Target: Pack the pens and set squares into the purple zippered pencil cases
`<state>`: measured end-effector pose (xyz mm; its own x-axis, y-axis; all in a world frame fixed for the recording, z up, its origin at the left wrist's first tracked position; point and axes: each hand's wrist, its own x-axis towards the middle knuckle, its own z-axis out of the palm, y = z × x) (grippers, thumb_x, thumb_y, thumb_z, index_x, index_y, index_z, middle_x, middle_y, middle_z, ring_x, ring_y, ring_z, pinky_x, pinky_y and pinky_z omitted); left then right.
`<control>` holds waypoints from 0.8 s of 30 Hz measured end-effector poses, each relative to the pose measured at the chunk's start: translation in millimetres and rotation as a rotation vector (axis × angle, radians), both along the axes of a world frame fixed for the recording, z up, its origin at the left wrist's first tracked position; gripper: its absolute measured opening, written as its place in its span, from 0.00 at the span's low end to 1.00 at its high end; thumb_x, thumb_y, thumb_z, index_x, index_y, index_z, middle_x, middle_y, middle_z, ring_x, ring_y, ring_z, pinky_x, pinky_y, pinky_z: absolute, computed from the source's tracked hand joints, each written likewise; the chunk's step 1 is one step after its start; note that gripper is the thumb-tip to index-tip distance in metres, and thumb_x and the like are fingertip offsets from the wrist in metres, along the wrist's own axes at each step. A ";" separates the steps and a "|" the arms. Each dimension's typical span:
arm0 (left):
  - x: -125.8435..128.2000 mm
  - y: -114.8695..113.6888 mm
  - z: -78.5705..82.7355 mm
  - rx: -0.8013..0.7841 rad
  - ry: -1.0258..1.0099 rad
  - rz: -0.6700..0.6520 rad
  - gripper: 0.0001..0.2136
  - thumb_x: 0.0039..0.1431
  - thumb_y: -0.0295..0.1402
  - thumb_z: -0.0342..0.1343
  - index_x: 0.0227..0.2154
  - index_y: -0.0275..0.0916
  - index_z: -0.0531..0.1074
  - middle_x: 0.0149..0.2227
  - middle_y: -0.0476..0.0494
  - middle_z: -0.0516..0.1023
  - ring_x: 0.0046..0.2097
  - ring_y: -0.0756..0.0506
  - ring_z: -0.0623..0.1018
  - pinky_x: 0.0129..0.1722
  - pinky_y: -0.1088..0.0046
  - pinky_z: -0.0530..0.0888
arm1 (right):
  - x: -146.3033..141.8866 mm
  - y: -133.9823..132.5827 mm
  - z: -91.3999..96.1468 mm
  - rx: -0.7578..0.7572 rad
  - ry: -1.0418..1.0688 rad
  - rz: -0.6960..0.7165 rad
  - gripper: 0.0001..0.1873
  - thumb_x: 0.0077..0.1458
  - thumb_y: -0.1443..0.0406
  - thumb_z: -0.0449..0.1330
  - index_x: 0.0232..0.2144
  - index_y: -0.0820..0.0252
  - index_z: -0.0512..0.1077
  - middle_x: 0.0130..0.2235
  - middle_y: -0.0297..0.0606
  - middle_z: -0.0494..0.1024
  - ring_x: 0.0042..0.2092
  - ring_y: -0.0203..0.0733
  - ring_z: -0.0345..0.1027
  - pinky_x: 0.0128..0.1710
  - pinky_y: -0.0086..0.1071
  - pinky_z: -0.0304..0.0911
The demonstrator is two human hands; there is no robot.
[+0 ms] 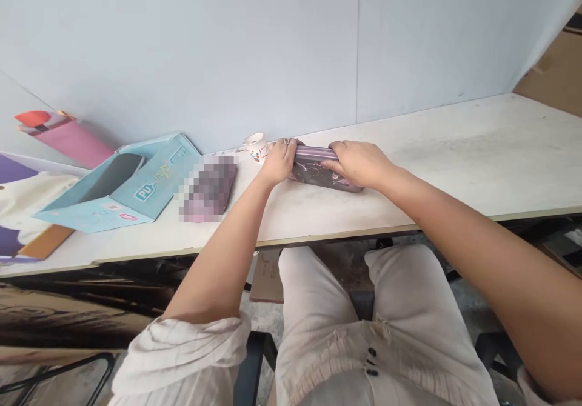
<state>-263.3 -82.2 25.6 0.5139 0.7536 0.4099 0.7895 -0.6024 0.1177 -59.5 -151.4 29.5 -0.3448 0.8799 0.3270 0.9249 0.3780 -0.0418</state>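
I am clasping a dark, pink-patterned case (313, 174) near the frame's centre, my left hand (279, 161) and right hand (360, 162) curling closed on opposite ends.

We see a long, dark case (313, 168) on the white table (459, 157). Its front is shiny, with pink curly shapes, and pink stripes run along its top edge. It goes from side to side before us, and we hold it by both ends.

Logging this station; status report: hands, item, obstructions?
Left hand, right hand: holding opposite ends of dark purple item. Paper cup: close beside left hand.
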 end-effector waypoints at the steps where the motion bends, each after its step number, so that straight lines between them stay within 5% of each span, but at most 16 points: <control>1: 0.5 1.0 0.0 -0.012 -0.028 -0.010 0.24 0.64 0.33 0.26 0.45 0.36 0.69 0.41 0.39 0.73 0.46 0.44 0.70 0.51 0.63 0.62 | 0.4 -0.4 0.4 -0.005 -0.005 -0.001 0.25 0.59 0.50 0.41 0.43 0.64 0.64 0.41 0.48 0.74 0.39 0.46 0.68 0.30 0.33 0.54; 14: 16.2 21.7 1.1 0.000 -0.067 -0.019 0.24 0.65 0.36 0.27 0.43 0.37 0.70 0.42 0.40 0.74 0.46 0.45 0.71 0.50 0.64 0.64 | 13.6 13.6 13.1 -0.131 -0.044 -0.024 0.29 0.54 0.46 0.48 0.44 0.65 0.65 0.41 0.49 0.74 0.38 0.48 0.68 0.31 0.33 0.55; 24: 34.1 16.3 0.6 -0.079 -0.293 0.053 0.23 0.64 0.37 0.30 0.42 0.36 0.71 0.44 0.40 0.74 0.48 0.45 0.70 0.53 0.68 0.63 | 30.5 8.0 14.0 -0.132 -0.057 -0.025 0.28 0.55 0.47 0.48 0.45 0.66 0.64 0.42 0.51 0.73 0.39 0.48 0.68 0.34 0.34 0.57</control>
<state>-229.1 -65.9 26.2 0.3414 0.8119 0.4736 0.7452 -0.5409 0.3901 -29.0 -143.4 43.5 -0.3368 0.9226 0.1881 0.9363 0.3493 -0.0370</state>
